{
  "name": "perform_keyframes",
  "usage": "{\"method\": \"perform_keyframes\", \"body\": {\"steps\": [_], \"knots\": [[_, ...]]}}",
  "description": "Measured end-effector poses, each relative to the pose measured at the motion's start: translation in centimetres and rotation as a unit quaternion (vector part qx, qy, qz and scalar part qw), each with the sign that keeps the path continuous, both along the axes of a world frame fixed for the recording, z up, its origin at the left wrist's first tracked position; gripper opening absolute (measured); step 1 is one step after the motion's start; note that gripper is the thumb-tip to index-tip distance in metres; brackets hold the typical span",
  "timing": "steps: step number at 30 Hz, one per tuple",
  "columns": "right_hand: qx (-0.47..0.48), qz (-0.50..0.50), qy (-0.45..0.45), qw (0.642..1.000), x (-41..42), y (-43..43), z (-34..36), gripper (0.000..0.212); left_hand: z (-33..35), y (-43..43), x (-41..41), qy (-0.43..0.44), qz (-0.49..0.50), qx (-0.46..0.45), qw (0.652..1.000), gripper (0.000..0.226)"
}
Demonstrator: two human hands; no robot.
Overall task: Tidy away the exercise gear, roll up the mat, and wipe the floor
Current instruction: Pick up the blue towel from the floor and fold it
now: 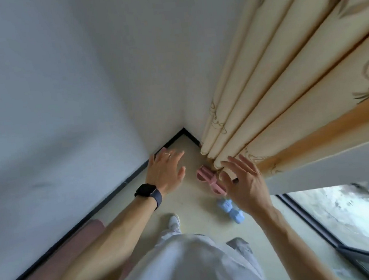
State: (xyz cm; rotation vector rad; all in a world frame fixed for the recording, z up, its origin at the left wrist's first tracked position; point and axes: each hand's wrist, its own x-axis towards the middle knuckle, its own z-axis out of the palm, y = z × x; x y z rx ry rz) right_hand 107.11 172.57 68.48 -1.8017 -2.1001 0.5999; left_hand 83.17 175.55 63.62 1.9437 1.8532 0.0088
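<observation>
I look down into a room corner. A pink dumbbell [208, 179] lies on the pale floor [185, 201] at the foot of the curtain, and a blue dumbbell [230, 210] lies just behind it, nearer my feet. My left hand [166, 170] hovers above the floor left of the pink dumbbell, fingers spread, holding nothing. My right hand [244, 180] hangs above both dumbbells, fingers apart and empty, partly covering them. A rolled pink mat [61, 251] lies along the left wall's skirting, partly behind my left forearm.
White walls meet at a black skirting board [174, 138] in the corner. A cream patterned curtain [287, 83] hangs on the right, reaching almost to the floor. A window with a dark frame [325, 234] runs along the lower right. My shoe [173, 220] stands close behind the dumbbells.
</observation>
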Motion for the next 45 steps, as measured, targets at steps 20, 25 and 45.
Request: {"method": "perform_keyframes", "body": {"steps": [20, 25, 45], "knots": [[0.117, 0.529, 0.115, 0.833, -8.9, -17.3, 11.8, 0.043, 16.8, -44.1, 2.4, 0.174, 0.536, 0.133, 0.815, 0.052], [0.106, 0.647, 0.148, 0.740, -12.3, -30.2, 14.2, 0.047, 19.8, -58.9, 5.5, 0.206, 0.652, 0.133, 0.717, 0.051], [0.112, 0.830, 0.152, 0.525, -15.6, -82.5, 17.2, 0.049, 22.3, -112.9, 17.5, 0.244, 0.841, 0.125, 0.466, 0.048]]}}
